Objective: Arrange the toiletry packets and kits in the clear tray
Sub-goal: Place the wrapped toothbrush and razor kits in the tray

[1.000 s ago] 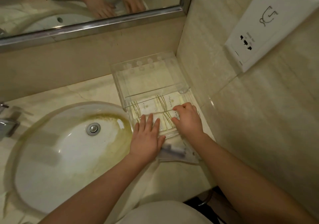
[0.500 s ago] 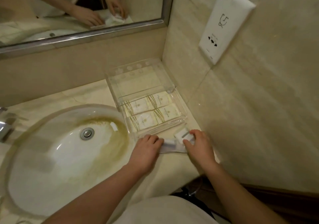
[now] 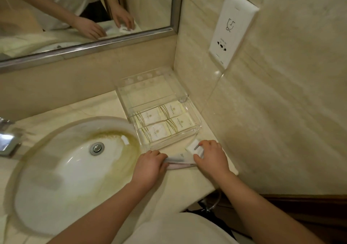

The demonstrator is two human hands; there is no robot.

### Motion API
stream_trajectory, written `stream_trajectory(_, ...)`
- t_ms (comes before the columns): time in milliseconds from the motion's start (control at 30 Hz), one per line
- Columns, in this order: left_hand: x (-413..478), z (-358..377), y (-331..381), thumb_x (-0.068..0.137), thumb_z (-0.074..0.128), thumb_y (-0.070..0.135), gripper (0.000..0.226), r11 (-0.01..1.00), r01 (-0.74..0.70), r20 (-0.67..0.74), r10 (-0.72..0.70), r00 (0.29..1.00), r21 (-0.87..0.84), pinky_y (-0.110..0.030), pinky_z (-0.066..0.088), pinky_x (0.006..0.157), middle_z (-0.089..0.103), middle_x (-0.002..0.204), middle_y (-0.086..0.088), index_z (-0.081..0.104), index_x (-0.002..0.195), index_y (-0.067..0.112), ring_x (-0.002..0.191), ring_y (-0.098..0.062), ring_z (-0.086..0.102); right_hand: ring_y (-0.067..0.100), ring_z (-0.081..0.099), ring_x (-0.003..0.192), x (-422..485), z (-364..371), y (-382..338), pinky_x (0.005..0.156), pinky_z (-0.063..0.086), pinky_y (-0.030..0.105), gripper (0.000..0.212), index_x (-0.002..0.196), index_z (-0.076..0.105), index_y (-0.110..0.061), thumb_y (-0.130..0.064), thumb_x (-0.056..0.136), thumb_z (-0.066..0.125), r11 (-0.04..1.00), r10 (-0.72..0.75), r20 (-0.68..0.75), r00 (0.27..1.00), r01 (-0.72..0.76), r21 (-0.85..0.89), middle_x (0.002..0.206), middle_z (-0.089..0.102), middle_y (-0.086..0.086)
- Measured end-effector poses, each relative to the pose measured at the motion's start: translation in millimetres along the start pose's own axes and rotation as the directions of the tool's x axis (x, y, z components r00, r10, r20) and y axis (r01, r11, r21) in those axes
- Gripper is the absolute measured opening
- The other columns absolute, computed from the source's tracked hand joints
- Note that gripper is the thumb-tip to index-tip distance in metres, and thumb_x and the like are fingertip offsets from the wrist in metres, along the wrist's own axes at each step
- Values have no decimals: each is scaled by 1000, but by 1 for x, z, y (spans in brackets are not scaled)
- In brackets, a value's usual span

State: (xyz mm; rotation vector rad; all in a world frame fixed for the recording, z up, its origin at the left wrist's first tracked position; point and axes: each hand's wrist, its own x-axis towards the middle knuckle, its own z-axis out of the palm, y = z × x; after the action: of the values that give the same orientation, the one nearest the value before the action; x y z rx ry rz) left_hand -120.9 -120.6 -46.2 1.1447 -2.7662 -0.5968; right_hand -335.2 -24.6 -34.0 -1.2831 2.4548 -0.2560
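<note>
Fingers of the left hand (image 3: 150, 165) curl over one end of a long clear packet (image 3: 180, 161) lying on the surface (image 3: 180, 187), while the right hand (image 3: 212, 159) pinches its other end in a closed grip, touching a small white packet (image 3: 194, 147). Just beyond them sits the clear tray (image 3: 198, 129) in the corner, its front compartment holding two cream packets (image 3: 165, 121) side by side. Left of it lies the sink (image 3: 56, 168).

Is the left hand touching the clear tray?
Apart. The head view shows bare counter between the left hand and the clear tray.
</note>
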Motion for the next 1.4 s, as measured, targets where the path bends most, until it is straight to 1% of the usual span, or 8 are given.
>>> stream_trajectory(200,-9,-11,-8,88,55,23,14,977,123,-23,-129,991,-172,-33,43,61,64,80,2,67,87,19,75,-20,60,23,47,112,-5,-2,0,90,44,36,57,126,53,-22,-44,75,67,998,-17,-33,999,19,57,123,51,3)
stream_trajectory(433,-23,-17,-12,91,57,25,9,890,294,43,-299,953,-349,-32,42,59,62,71,6,63,84,21,67,-17,57,20,50,102,-30,17,-7,81,38,32,36,109,68,-30,-44,76,67,923,-361,60,931,365,-119,105,62,-6)
stream_trajectory(533,-27,-27,-9,88,61,21,7,740,360,105,-369,924,-569,-30,46,61,66,71,5,63,91,27,66,-12,62,21,53,93,-29,19,-15,76,40,33,13,93,70,-26,-34,83,65,918,-371,21,929,370,-140,93,66,-7)
stream_trajectory(700,-29,-50,-10,83,72,14,41,351,440,336,-321,886,-826,-36,54,81,75,85,-9,55,118,28,81,-23,72,16,45,92,-31,6,-23,79,38,30,13,96,61,-23,-30,95,50,907,-420,80,904,421,1,94,58,-9)
stream_trajectory(800,-28,-66,-12,84,68,3,40,215,426,364,-277,889,-879,-31,54,72,75,84,-7,54,117,22,78,-21,72,12,50,78,-35,-6,-25,67,43,31,8,98,54,-21,-26,98,47,927,-356,51,933,346,143,86,55,-7)
stream_trajectory(1033,-5,-84,-35,90,61,8,9,355,423,275,-397,876,-834,-33,48,58,64,72,-14,61,98,3,66,-26,61,15,60,68,-29,-18,-20,59,48,39,5,102,46,-23,-26,99,43,926,-123,5,992,113,361,81,62,-2)
stream_trajectory(1167,34,-91,-41,87,64,6,7,504,397,188,-415,890,-767,-26,44,52,60,69,-7,66,88,0,60,-16,54,8,62,70,-23,-23,-19,53,46,23,10,107,50,-22,-25,100,44,864,8,38,999,-26,503,87,64,-4)
stream_trajectory(1400,113,-78,-48,83,67,9,7,652,420,161,-420,893,-631,-25,47,58,65,73,-7,68,90,9,62,-16,58,8,63,71,-15,-31,-15,55,47,22,6,102,53,-28,-29,97,51,833,1,101,995,-56,550,87,66,-7)
